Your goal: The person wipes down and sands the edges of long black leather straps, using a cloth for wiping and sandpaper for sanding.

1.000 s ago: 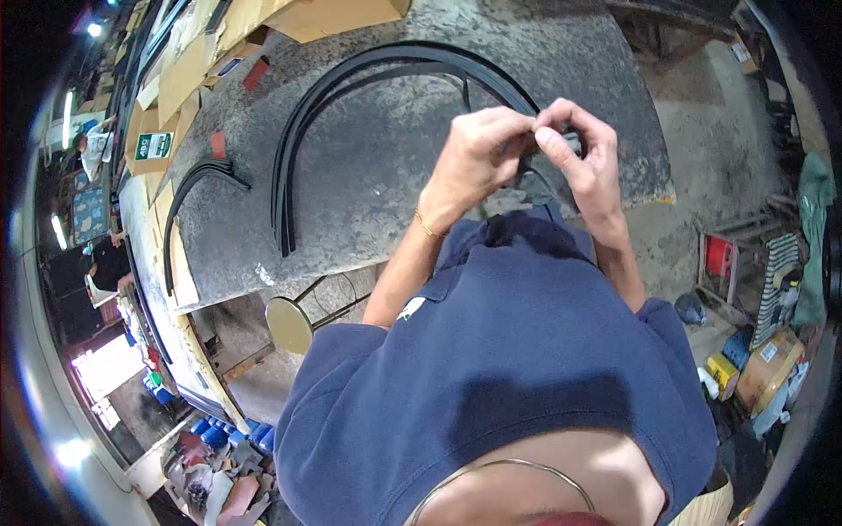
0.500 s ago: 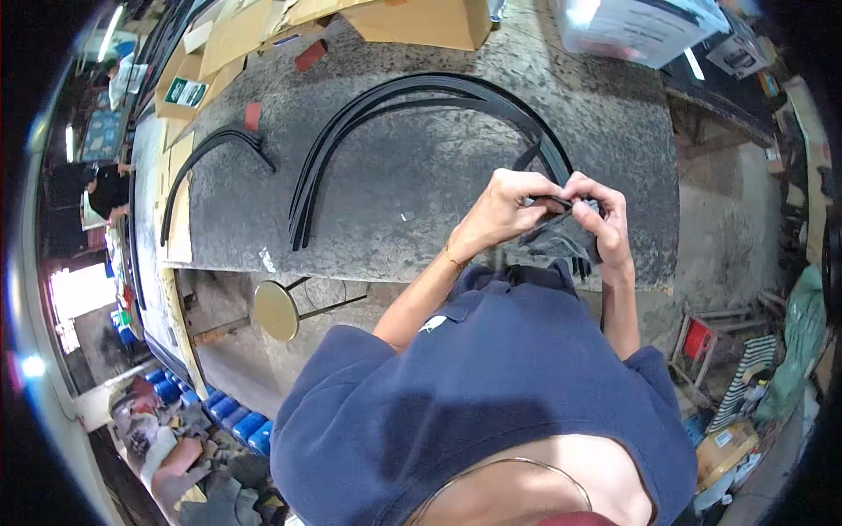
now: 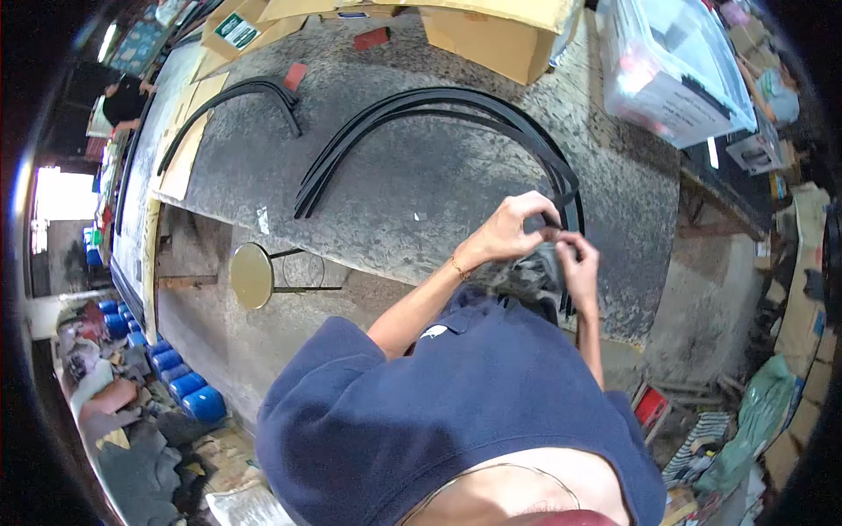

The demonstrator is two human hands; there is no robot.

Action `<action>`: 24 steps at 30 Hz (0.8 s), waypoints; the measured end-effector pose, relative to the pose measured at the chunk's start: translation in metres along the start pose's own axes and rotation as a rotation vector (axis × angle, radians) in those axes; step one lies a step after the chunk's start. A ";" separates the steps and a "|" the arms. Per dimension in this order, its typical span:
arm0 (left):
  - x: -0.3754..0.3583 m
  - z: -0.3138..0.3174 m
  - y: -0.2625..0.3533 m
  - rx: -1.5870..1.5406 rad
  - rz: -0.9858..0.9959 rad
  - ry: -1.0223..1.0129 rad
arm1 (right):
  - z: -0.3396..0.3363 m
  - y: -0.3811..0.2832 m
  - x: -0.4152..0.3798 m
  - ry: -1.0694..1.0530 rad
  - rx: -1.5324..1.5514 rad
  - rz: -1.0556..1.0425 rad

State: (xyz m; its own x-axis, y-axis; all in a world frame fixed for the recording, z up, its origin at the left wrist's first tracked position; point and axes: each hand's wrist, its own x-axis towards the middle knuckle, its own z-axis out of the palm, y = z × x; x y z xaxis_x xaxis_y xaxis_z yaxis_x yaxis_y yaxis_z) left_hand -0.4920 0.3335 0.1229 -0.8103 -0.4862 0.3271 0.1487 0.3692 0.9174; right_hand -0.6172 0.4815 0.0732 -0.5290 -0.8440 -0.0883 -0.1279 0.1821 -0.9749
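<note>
Over the near edge of the worktable, my left hand (image 3: 517, 230) is closed in a pinch on the end part of a black strip (image 3: 566, 186), which bends back toward a bundle. Close beside it, my right hand (image 3: 579, 267) is slightly blurred, thumb and fingers pinched together by the left fingertips; what is between them is too small to make out. The bundle of long black strips (image 3: 329, 171) lies in a wide arch on the table, its right side passing behind my hands. Below my hands, against my shirt, is crumpled dark grey material (image 3: 524, 273).
A shorter curved bundle of black strips (image 3: 206, 105) lies at the left of the worktable (image 3: 421, 175). Cardboard boxes (image 3: 491, 44) and a clear plastic bin (image 3: 667, 96) stand at the back. A round stool (image 3: 252, 276) stands below the front edge. Another person (image 3: 125, 101) is far left.
The view has turned, so the table now slants down to the right. My hands have come slightly apart, with the right hand lower. More of the crumpled grey material shows beneath them.
</note>
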 end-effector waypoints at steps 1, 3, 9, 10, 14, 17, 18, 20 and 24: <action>-0.003 0.000 -0.001 0.040 0.078 0.008 | 0.006 0.017 -0.006 -0.027 -0.181 0.002; -0.012 0.000 0.002 0.081 0.106 -0.072 | 0.007 0.029 -0.030 -0.328 -0.898 0.120; -0.046 0.009 -0.002 0.146 0.089 -0.166 | 0.028 -0.024 -0.035 0.279 -0.589 -0.238; -0.049 0.009 -0.005 0.169 0.096 -0.159 | 0.031 -0.025 -0.032 0.189 -0.615 -0.285; -0.057 -0.013 -0.018 0.069 -0.083 -0.200 | 0.057 -0.017 -0.014 -0.010 -0.555 -0.212; -0.059 -0.066 -0.055 0.143 -0.064 -0.163 | 0.084 -0.007 -0.001 -0.044 -0.668 -0.141; -0.059 -0.091 -0.073 0.182 -0.092 -0.095 | 0.095 -0.001 0.002 -0.057 -0.700 -0.122; -0.057 -0.149 -0.108 0.245 -0.218 0.071 | 0.114 0.017 0.006 -0.107 -0.755 -0.120; -0.043 -0.289 -0.192 0.461 -0.335 0.391 | 0.154 0.058 0.007 -0.244 -0.848 0.051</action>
State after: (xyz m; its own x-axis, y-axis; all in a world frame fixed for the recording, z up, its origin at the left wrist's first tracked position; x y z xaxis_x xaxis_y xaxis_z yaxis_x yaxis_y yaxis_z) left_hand -0.3218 0.0547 -0.0019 -0.4940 -0.8506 0.1804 -0.3999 0.4064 0.8215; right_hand -0.4994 0.4082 -0.0155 -0.3702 -0.8909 -0.2632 -0.7395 0.4541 -0.4969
